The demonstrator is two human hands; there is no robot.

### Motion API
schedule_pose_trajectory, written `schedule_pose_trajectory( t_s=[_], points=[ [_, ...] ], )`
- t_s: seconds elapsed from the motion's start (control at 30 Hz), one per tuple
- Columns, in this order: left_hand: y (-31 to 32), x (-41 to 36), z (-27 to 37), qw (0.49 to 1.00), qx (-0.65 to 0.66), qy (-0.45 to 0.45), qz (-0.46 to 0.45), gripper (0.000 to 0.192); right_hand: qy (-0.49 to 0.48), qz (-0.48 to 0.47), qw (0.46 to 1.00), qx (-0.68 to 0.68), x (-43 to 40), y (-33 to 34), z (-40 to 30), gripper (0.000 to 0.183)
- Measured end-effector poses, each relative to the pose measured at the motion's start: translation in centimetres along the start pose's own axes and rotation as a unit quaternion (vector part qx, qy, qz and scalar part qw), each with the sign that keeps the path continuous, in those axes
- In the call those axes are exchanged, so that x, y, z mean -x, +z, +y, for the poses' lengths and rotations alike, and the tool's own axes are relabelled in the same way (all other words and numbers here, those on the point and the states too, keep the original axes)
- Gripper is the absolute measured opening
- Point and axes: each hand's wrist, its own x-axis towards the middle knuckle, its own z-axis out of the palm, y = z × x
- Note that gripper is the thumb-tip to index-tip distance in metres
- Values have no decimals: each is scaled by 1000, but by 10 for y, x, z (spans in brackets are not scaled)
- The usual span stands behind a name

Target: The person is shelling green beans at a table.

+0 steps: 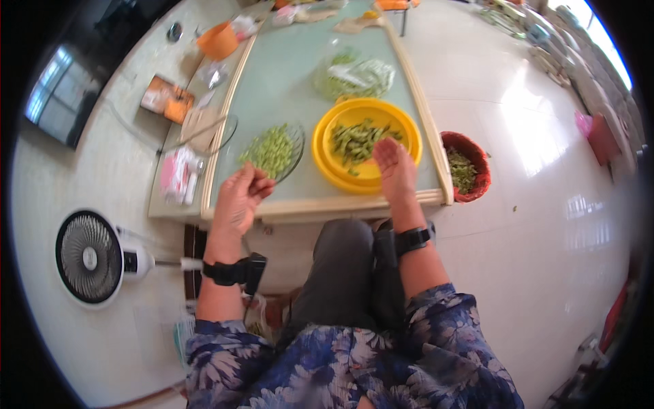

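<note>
My left hand (244,195) is at the near edge of a clear glass bowl (298,153) heaped with shelled green beans (272,152). Its thumb and fingers are bent towards each other; whether a bean sits between them is too blurred to tell. Over the right side of a yellow plastic basin (318,158) hangs my right hand (394,171), palm showing, fingers stretched and nothing visible in it. Inside that basin lie green bean pods (360,139), some browned. Behind it, a clear plastic bag (365,76) holds more green pieces.
A red-lined bin (483,176) with discarded pods stands on the floor against the table's right side. Left of the glass-topped table (286,61) are a tissue pack (176,176), an orange box (167,98), an orange container (218,41) and a fan (89,258).
</note>
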Motion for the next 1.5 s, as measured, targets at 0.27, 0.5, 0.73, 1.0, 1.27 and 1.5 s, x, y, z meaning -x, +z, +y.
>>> schedule_pose_trajectory(
  t_s=[0.27,0.5,0.73,1.0,1.27,1.5],
  points=[
    [-126,134,23,976,-214,-29,38,23,87,-203,974,41,31,2,-30,22],
    [-200,230,-23,923,-228,-308,-29,24,173,-249,953,28,43,12,-12,26],
    [-283,243,-188,798,-546,-253,32,36,194,-256,946,37,40,17,0,27],
    [-276,269,-188,697,-633,-327,87,61,193,-215,955,62,37,11,2,28],
    [-320,321,-292,580,-792,-184,44,90,211,-218,951,55,37,12,12,28],
    [-288,286,-248,691,-671,-252,94,100,205,-198,956,76,34,9,11,29]
  ],
)
